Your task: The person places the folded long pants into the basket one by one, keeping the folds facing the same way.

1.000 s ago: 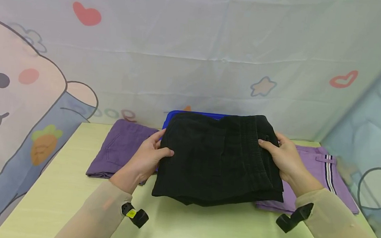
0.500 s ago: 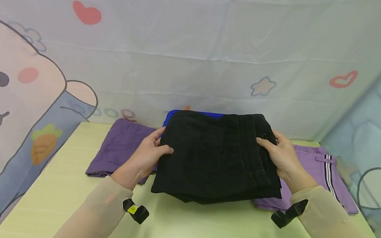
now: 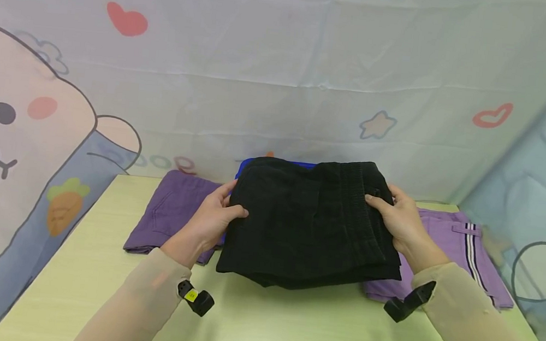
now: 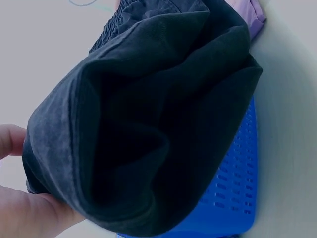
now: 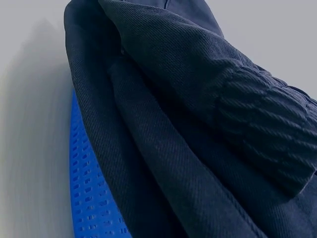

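Because the folded black garment (image 3: 292, 222) is held off the table (image 3: 287, 325) only by its two sides, an even grip on both edges seems to be called for. Its left edge is pinched by the left hand (image 3: 206, 221), with the thumb laid on top, and its right end, beside the gathered waistband (image 3: 359, 217), is gripped by the right hand (image 3: 403, 221), the thumb likewise pressed over the cloth. Most of the blue basket (image 4: 233, 183) is hidden by the black garment in the head view, though perforated plastic is revealed past the cloth in both wrist views. A dark purple garment (image 3: 172, 210) is laid folded on the left, and a striped lilac garment (image 3: 450, 231) on the right. Since deep gaps are seen between the layers at the left end, all of them would best be caught within the grip, lest an inner fold slip loose. The cloth should probably be held level, and only light tension should be put across it, so that the waistband is not pulled out of line.
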Demonstrator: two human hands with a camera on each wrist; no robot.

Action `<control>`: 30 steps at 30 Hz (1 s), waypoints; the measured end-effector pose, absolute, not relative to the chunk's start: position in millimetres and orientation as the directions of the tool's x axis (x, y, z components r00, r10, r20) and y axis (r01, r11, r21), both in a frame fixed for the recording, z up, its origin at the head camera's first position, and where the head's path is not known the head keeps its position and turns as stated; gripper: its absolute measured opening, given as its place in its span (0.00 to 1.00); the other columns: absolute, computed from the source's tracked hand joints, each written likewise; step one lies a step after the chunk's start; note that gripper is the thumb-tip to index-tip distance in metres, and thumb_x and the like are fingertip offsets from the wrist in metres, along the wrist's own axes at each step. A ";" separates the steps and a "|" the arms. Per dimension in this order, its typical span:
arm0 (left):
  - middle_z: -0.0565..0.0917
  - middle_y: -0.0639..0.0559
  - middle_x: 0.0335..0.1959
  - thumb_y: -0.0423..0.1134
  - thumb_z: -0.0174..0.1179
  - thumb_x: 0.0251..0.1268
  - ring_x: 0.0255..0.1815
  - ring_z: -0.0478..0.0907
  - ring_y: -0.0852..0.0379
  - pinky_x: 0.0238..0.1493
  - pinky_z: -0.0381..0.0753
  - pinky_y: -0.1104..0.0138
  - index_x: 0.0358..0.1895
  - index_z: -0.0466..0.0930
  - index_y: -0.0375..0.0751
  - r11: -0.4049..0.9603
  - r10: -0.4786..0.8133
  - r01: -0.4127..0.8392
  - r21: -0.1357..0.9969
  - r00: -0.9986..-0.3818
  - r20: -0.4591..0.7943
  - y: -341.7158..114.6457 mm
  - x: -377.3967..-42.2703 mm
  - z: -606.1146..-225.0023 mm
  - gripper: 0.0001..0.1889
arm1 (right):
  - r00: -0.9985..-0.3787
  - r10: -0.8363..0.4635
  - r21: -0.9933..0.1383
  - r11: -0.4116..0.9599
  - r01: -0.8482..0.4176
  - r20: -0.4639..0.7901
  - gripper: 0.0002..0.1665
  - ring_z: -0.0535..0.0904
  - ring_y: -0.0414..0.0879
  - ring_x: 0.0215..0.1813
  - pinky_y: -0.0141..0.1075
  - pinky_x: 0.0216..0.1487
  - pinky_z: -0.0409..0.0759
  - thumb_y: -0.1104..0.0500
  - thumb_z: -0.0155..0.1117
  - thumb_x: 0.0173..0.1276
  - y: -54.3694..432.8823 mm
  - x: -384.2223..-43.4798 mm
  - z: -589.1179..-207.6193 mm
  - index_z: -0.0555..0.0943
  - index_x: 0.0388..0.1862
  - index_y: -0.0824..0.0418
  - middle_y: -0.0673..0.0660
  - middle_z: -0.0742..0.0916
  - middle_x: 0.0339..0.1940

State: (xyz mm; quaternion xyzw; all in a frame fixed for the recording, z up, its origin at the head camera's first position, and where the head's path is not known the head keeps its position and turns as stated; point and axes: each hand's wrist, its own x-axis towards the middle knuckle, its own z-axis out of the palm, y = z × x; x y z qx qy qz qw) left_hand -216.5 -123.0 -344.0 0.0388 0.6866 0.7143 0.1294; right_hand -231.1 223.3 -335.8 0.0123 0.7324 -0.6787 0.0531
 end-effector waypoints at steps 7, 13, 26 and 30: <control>0.63 0.45 0.71 0.23 0.50 0.57 0.68 0.66 0.45 0.63 0.70 0.53 0.76 0.41 0.49 -0.033 0.247 -0.130 0.991 -0.962 -0.118 -122.9 -221.1 -343.9 0.44 | -0.993 -0.059 -0.993 0.048 0.104 -0.106 0.32 0.84 0.39 0.31 0.34 0.33 0.84 0.56 0.60 0.68 222.8 -234.1 -336.1 0.62 0.68 0.57 0.43 0.84 0.34; 0.62 0.46 0.72 0.22 0.50 0.57 0.68 0.65 0.46 0.63 0.70 0.54 0.76 0.41 0.49 -0.031 0.242 -0.137 0.990 -0.962 -0.125 -123.1 -223.9 -343.7 0.44 | -0.991 -0.074 -0.992 0.065 0.109 -0.114 0.34 0.84 0.39 0.31 0.35 0.34 0.84 0.55 0.60 0.68 223.4 -235.5 -335.5 0.61 0.69 0.58 0.43 0.83 0.35; 0.64 0.46 0.71 0.22 0.49 0.56 0.67 0.67 0.45 0.63 0.70 0.54 0.76 0.43 0.50 -0.045 0.235 -0.144 0.989 -0.963 -0.130 -120.7 -226.4 -341.1 0.44 | -0.977 -0.171 -0.986 0.131 0.106 -0.128 0.35 0.84 0.42 0.37 0.39 0.39 0.84 0.54 0.58 0.69 226.7 -236.1 -331.1 0.58 0.72 0.55 0.45 0.82 0.43; 0.65 0.45 0.70 0.22 0.49 0.56 0.67 0.67 0.45 0.62 0.71 0.54 0.76 0.43 0.50 -0.036 0.233 -0.140 0.989 -0.964 -0.128 -119.8 -226.3 -341.2 0.44 | -0.966 -0.218 -0.984 0.140 0.113 -0.141 0.37 0.84 0.44 0.39 0.42 0.40 0.84 0.57 0.61 0.67 227.8 -235.8 -329.4 0.57 0.71 0.53 0.48 0.82 0.44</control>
